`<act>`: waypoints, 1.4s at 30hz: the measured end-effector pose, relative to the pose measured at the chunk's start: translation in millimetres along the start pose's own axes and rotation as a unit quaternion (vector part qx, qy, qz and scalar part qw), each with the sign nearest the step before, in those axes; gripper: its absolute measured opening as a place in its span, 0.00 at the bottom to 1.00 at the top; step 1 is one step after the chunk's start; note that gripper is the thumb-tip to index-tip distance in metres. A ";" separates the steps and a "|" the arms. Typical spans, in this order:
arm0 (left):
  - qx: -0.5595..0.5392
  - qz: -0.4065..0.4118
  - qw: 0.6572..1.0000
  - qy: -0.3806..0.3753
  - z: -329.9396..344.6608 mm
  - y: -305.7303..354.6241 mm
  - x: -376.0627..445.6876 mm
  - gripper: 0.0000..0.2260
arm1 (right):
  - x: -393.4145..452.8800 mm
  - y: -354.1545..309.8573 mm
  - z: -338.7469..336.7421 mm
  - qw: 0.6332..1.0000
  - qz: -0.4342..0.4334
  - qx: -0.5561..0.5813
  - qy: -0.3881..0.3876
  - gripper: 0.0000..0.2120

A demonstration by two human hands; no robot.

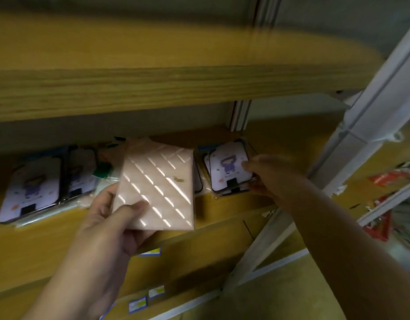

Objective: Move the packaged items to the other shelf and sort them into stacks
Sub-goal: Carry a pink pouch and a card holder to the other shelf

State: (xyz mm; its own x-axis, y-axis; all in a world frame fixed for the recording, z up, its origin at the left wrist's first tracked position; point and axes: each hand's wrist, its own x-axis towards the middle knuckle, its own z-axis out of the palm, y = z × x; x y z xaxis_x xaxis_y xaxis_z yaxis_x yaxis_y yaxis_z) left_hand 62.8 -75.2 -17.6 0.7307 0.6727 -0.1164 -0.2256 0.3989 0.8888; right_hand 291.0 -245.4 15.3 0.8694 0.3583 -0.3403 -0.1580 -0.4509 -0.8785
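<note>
Both hands are out in front of me at a yellow wooden shelf (222, 218), under a second wooden board (153, 88) that runs across the upper half of the view. White metal uprights (365, 125) slant down the right side, and past them lies some red and white packaging (391, 175), too blurred for me to name. Small blue-edged labels (150, 251) stick to the front edges of the lower boards.

On the shelf to the left lies a row of packaged phone cases (33, 185) with a cartoon figure on a pale ground, side by side and partly overlapping. A green scrap (102, 170) shows between them and the middle of the shelf, too blurred to tell what it is. To the right sits a small stack of the same cartoon cases (229, 168).

My left hand (111, 218) is closed on a pale pink quilted case (156, 188), thumb pressed on its lower front corner, fingers behind, holding it tilted above the shelf edge between the row and the stack. It hides part of the packages behind it.

My right hand (266, 174) reaches to the stack's right side, thumb tip touching the top case, fingers curled at the stack's lower right edge. Whether it truly grips the stack I cannot tell.
</note>
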 end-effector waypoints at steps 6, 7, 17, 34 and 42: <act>0.019 0.016 0.999 0.023 22.4 -9.4 -52.5 0.21 | -75.3 27.8 -29.6 0.991 -0.067 0.114 -0.024 0.03; 0.023 0.024 0.999 0.031 26.7 -11.8 -64.1 0.23 | -89.6 33.8 -38.1 0.988 -0.082 0.116 -0.055 0.02; 0.060 0.079 0.993 0.071 126.5 -75.3 -194.3 0.11 | -177.5 127.9 -201.3 0.947 -0.083 0.238 -0.201 0.20; 0.098 -0.073 0.985 -0.120 389.6 -176.2 -204.8 0.21 | -176.9 231.2 -453.9 0.916 -0.076 0.394 0.017 0.18; 0.066 -0.106 0.988 -0.090 466.6 -232.0 -114.4 0.13 | -88.0 249.7 -504.9 0.917 -0.011 0.393 0.059 0.18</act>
State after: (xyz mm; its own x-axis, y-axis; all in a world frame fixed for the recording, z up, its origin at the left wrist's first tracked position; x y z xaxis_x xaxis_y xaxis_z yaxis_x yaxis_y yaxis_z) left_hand 332.2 -535.5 -3.7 0.8579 0.4565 -0.2359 0.0216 0.4265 0.9042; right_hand 411.5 -802.2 -4.8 0.9137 0.2480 -0.3219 -0.3886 0.3012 -0.8708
